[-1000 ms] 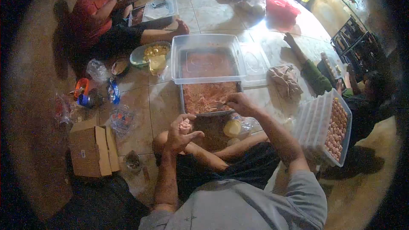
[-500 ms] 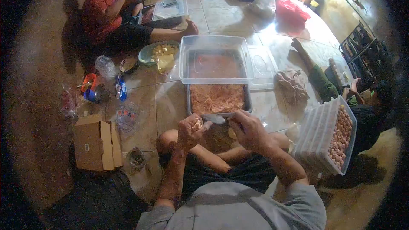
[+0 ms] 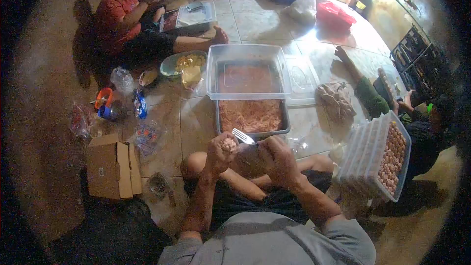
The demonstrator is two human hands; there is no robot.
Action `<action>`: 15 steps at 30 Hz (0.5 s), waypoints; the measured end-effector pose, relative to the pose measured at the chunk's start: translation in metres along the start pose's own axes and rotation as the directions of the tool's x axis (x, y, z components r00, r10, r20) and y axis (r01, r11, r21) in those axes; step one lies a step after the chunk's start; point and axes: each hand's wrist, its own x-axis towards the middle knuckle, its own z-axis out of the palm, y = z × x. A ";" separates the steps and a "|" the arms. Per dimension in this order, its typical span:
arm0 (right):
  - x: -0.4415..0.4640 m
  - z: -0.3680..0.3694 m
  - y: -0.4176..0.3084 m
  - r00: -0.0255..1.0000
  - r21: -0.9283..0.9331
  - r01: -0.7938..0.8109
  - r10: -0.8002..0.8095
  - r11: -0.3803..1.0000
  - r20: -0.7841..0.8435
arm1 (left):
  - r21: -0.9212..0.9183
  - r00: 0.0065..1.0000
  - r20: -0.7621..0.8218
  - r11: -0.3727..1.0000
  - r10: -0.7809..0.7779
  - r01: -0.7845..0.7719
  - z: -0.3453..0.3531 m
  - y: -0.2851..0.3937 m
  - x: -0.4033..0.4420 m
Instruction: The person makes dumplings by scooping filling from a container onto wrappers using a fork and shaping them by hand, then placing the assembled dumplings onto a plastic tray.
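Observation:
A lump of pinkish minced meat (image 3: 228,145) sits in my left hand (image 3: 219,154), whose fingers are curled round it. My right hand (image 3: 279,159) grips a metal fork (image 3: 243,136), its tines pointing left and close to the lump. Just beyond both hands is a grey tub of minced mixture (image 3: 252,116). A clear plastic box (image 3: 245,93) rests over the far part of that tub. Stacked clear trays (image 3: 365,154) stand tilted to my right, the outermost filled with small meat balls (image 3: 392,159).
Left are a cardboard box (image 3: 110,169), an orange container (image 3: 103,98) and plastic bags. A green bowl with yellow pieces (image 3: 186,62) lies beyond. A person in red (image 3: 117,17) sits at far left; another person's green sleeve (image 3: 368,98) is at right, near a crumpled cloth (image 3: 335,99).
My right hand has drawn the fork back from the tub to beside my left hand. My left fingers have closed round the lump. The view has shifted slightly.

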 end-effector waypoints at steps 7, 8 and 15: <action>-0.002 0.002 0.001 0.997 0.046 -0.034 0.031 0.998 0.068 | 0.048 0.991 0.134 0.999 -0.028 0.021 -0.005 0.015 0.005; -0.004 0.004 0.001 0.996 0.054 -0.034 0.029 0.998 0.082 | -0.051 0.994 0.111 0.999 0.011 -0.005 -0.001 0.019 0.003; -0.008 0.005 0.009 0.993 0.061 -0.116 0.117 0.991 -0.018 | -0.047 0.999 0.051 0.999 -0.004 0.007 0.003 0.022 0.004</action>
